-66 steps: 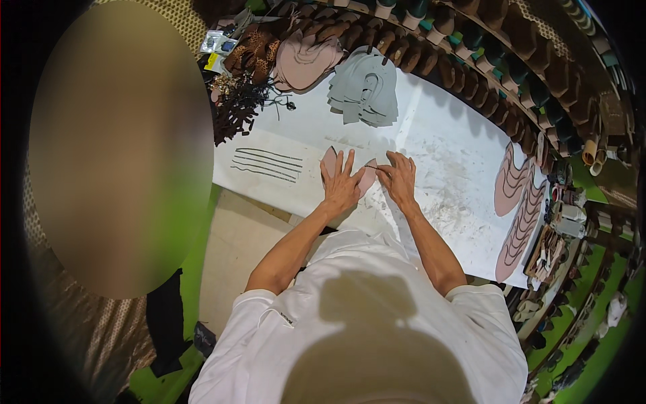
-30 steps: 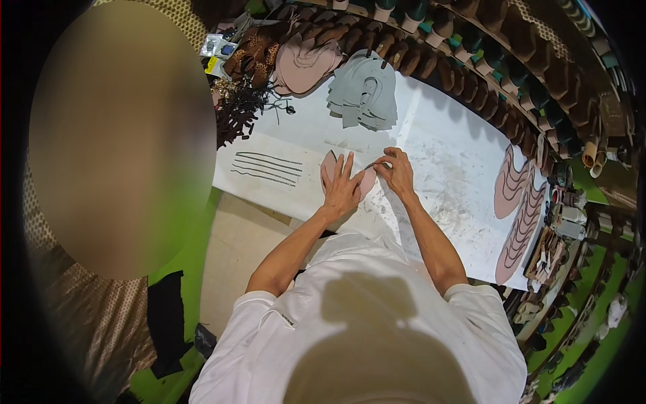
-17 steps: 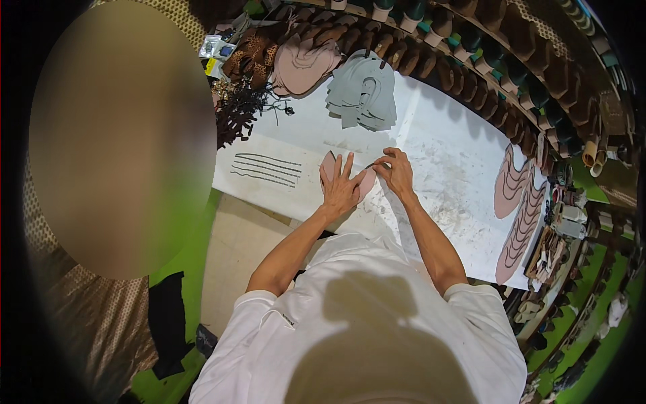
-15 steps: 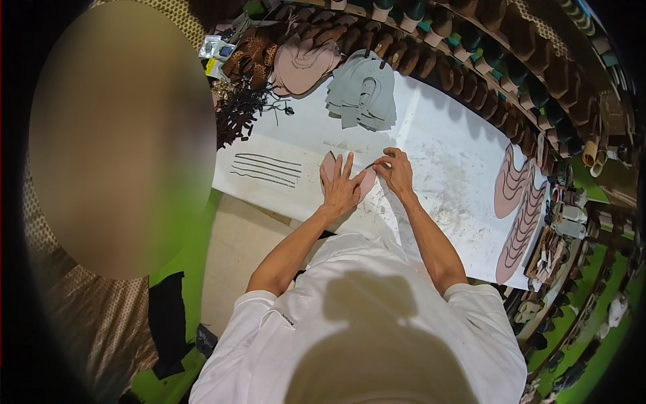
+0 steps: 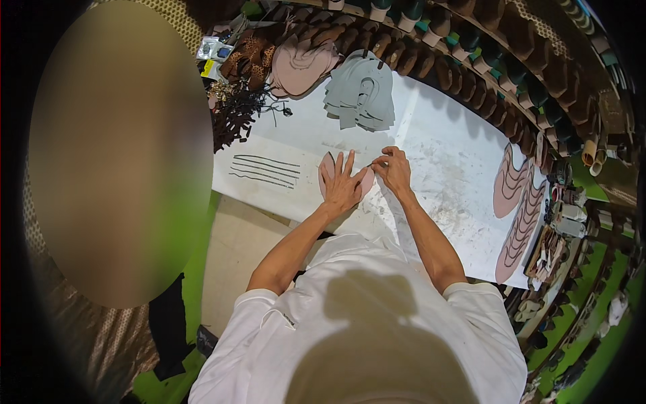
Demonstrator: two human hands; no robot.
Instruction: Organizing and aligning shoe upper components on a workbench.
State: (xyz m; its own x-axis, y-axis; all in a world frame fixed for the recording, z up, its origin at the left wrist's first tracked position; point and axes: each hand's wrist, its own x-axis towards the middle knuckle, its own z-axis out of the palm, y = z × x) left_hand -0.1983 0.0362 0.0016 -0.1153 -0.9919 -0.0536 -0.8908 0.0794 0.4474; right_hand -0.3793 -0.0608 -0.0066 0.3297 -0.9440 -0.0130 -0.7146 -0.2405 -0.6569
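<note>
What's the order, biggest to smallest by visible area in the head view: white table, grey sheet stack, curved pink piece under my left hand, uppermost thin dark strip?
White table
Grey sheet stack
Curved pink piece, partly hidden by the left hand
Uppermost thin dark strip

White-topped worktable (image 5: pixel 464 232) is set across the middle, brightly lit; scalloped shadows are cast along its far edge. Far side and right are lined with tiered shelves, filled by rows of brown shoes (image 5: pixel 474 84). Bright green wall (image 5: pixel 585 299) is glimpsed between the right-hand tiers. Pale floor (image 5: pixel 235 252) is exposed left of the table. Near left, bronze patterned sheeting (image 5: pixel 121 343) is seen beside black cloth (image 5: pixel 167 323); the rest of that side is obscured by blur.
</note>
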